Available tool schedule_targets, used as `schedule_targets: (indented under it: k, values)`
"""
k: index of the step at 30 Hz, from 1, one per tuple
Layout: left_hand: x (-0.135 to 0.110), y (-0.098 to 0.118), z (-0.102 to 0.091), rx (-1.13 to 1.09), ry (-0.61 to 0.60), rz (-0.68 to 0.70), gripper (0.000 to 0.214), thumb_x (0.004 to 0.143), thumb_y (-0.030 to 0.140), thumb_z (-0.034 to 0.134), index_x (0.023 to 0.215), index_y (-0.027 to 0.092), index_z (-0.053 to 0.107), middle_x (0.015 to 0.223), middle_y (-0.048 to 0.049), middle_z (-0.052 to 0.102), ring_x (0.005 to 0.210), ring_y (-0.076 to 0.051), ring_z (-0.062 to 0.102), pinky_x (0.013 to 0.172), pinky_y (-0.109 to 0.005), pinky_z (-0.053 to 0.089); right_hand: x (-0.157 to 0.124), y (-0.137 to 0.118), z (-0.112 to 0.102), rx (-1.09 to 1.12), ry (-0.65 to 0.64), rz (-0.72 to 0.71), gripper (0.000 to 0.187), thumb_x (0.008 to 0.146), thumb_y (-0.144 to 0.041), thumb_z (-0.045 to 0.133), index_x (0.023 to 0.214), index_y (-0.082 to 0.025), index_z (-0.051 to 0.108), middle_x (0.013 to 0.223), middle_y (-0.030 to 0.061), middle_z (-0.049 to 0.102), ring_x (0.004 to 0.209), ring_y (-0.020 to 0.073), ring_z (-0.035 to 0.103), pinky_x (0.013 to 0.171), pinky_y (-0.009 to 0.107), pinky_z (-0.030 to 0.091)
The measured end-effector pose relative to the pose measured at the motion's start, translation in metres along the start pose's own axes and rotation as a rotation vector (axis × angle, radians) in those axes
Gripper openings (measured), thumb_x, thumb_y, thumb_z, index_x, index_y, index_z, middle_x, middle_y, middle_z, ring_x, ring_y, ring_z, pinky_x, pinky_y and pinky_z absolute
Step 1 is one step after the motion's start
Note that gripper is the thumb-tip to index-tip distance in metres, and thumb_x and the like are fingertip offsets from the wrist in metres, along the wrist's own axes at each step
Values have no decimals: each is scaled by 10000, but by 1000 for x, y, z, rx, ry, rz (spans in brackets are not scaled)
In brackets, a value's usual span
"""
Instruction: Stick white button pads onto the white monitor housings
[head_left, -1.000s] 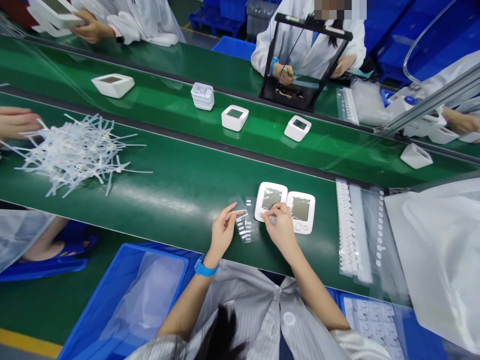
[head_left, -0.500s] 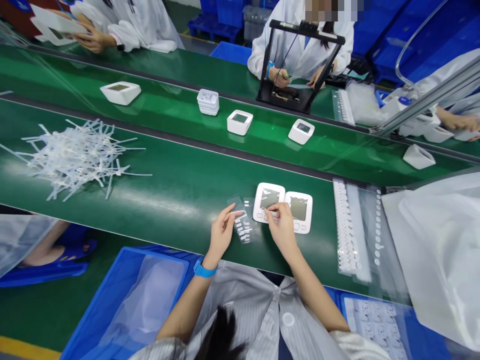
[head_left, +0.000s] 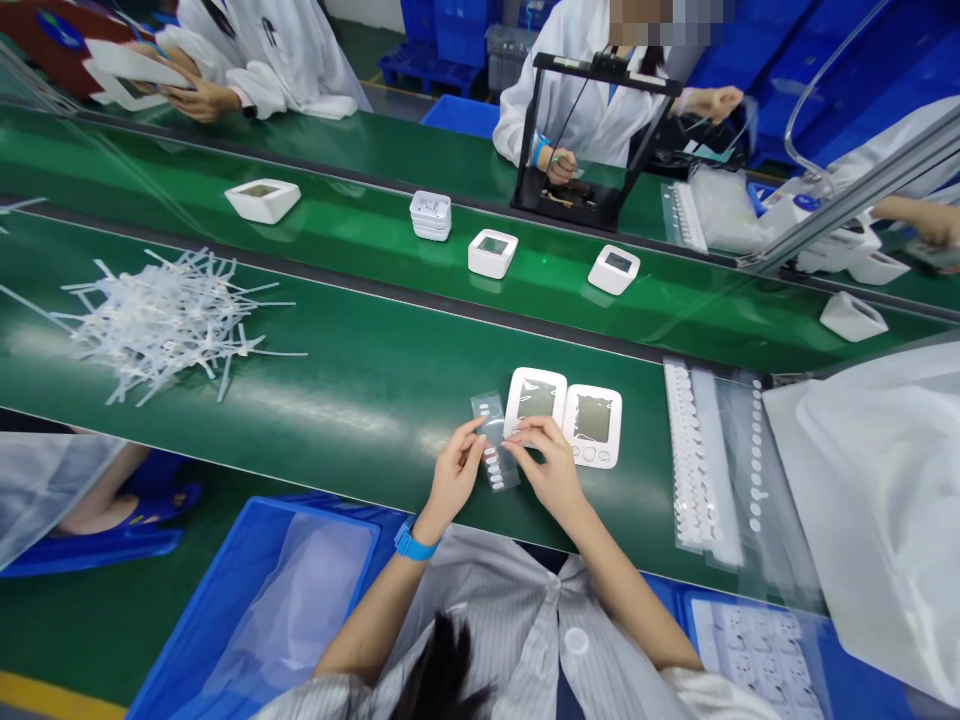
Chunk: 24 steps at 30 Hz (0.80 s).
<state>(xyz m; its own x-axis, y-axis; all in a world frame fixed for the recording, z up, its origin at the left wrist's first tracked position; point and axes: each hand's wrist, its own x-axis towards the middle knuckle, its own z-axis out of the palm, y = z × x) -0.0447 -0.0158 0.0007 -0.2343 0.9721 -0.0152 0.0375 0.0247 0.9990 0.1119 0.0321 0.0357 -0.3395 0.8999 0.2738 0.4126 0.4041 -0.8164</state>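
Observation:
A clear sheet of small white oval stickers [head_left: 493, 467] lies on the green work surface in front of me. My left hand [head_left: 455, 478] pinches its left side between thumb and fingers. At the sheet's right edge, the thumb and forefinger of my right hand [head_left: 551, 465] are drawn together; whatever is between them is too small to make out. Just beyond that hand, a white device with a film-covered grey screen [head_left: 536, 395] lies flat, its lower part hidden by my fingers. Touching it on the right is a second white device [head_left: 594, 425] with round buttons below its screen.
A heap of translucent strips [head_left: 172, 315] lies at the left. Sticker strips [head_left: 690, 460] and a white plastic bag [head_left: 862, 480] are at the right. Several white housings, one here [head_left: 493, 254], sit on the lane behind. Co-workers work across the line near a black frame [head_left: 525, 140].
My right hand has moved left from the near device to the sticker sheet. My left hand has shifted slightly right and closed on the sheet. A co-worker's hand has risen to the right.

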Motion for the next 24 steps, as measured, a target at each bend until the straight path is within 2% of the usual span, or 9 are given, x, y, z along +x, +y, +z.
schedule_targets:
  k: [4,7,13,17,21,24]
  values:
    - [-4,6,9,-29,32,26,306,929,328,530,1201,196,577,717,18,641,676,-118,595,690,-227,471,-7,-2,5,-35,7,-120,127,903,-274,589,845,-241,697,989,67,595,870,200,585,769,372,509]
    - [-7,8,14,-20,60,51,287,933,312,527,1189,196,580,711,18,639,673,-115,601,675,-221,476,-10,-2,6,-4,24,-129,110,905,-243,586,872,-233,690,974,68,594,878,198,589,763,364,510]
    - [-11,4,20,147,105,153,256,942,262,504,1170,190,595,847,-33,699,743,-141,658,708,-252,512,-12,-3,4,82,24,-12,87,897,-232,586,856,-230,663,970,57,585,921,195,601,829,367,514]
    - [-11,6,23,244,107,232,258,934,242,509,1169,190,601,927,-54,715,791,-157,682,738,-267,521,-13,-6,4,138,22,96,64,876,-225,606,827,-216,646,971,59,568,903,187,600,764,331,528]
    - [-6,9,23,178,51,164,281,934,268,516,1198,193,578,839,-34,716,762,-157,682,735,-268,516,-18,-16,-3,114,-7,95,68,876,-207,590,821,-210,629,954,59,556,923,196,585,792,344,511]
    - [4,7,16,63,79,44,313,930,313,525,1218,191,552,744,-12,706,718,-157,676,725,-269,510,-24,-18,-15,87,-40,94,74,876,-211,594,809,-213,624,966,55,558,924,195,576,837,359,491]
